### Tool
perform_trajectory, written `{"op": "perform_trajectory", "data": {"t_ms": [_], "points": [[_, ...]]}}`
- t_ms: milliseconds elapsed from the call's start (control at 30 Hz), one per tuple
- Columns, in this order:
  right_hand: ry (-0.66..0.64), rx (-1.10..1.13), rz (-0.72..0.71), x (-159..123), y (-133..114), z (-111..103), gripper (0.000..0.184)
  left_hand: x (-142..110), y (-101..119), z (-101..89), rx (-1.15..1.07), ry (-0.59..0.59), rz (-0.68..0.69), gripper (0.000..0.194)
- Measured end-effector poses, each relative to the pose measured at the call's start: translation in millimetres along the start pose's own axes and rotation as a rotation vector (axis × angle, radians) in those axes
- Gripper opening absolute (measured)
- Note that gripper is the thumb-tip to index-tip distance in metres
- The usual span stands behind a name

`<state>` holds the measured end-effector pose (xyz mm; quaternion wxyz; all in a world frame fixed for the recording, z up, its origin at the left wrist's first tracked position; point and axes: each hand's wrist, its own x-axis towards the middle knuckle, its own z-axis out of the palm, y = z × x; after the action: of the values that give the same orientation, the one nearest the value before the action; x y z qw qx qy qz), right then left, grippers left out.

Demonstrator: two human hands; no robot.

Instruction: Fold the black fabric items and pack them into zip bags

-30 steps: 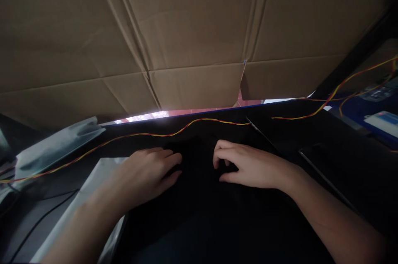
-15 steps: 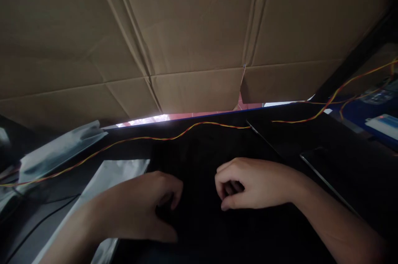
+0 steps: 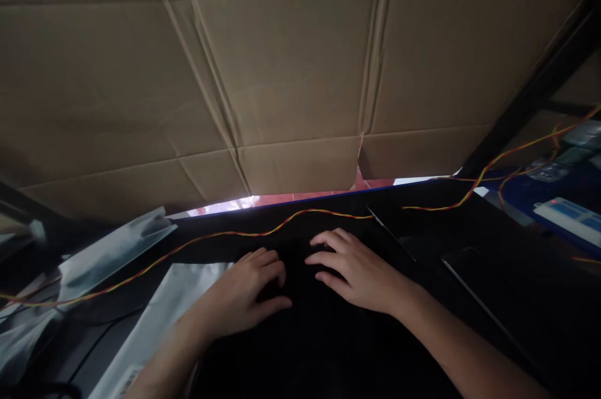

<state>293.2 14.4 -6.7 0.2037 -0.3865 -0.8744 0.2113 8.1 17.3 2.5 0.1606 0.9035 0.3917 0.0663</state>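
Observation:
My left hand (image 3: 251, 292) hovers over or rests on the black surface (image 3: 291, 349), its fingers curved and thumb apart, with nothing visible between them. Under my left forearm lies a pale plastic bag (image 3: 164, 302) with a small barcode label near its lower end. To the right, my right hand (image 3: 345, 267) has its fingers spread and pointing left, holding nothing. Beyond both hands runs a twisted red and yellow wire (image 3: 300, 211). Right of my right hand are two dark flat panels, a farther one (image 3: 399, 233) and a nearer one (image 3: 483, 286).
A large cardboard sheet (image 3: 291, 67) stands across the back. Another plastic bag (image 3: 115, 248) lies at the left, near thin black cables (image 3: 96, 346). On the right are a white and blue box (image 3: 568, 217) and a clear plastic bottle (image 3: 549, 167) on a blue surface.
My right hand's fingers have gone from curled to spread. My left hand has shifted slightly right and away from me. The view has tilted, showing more of the cardboard.

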Motion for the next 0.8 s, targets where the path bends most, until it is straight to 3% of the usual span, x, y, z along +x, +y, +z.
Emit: {"op": "perform_trajectory", "data": {"t_ms": [100, 267, 400, 567, 700, 800], "points": [[0.083, -0.098, 0.040, 1.3, 10.4, 12.0, 0.045, 1.0, -8.9, 6.1, 0.079, 0.112, -0.031, 0.015], [0.181, -0.109, 0.121, 8.3, 25.7, 20.0, 0.046, 0.1, -38.0, 12.5, 0.243, 0.374, -0.110, 0.038], [0.255, -0.102, 0.142, 11.7, 28.0, 19.6, 0.044, -5.4, -52.2, 9.3, 0.267, 0.449, -0.071, 0.027], [0.282, -0.109, 0.110, 10.6, 22.1, 20.1, 0.036, -10.4, -43.8, 1.9, 0.229, 0.444, 0.021, 0.025], [0.232, -0.132, 0.071, 12.1, 17.3, 21.4, 0.038, -6.2, -31.2, -0.6, 0.195, 0.329, 0.112, 0.026], [0.159, -0.128, 0.043, 8.1, 12.7, 13.9, 0.039, -7.8, -19.9, -3.5, 0.206, 0.239, 0.094, 0.030]]}}
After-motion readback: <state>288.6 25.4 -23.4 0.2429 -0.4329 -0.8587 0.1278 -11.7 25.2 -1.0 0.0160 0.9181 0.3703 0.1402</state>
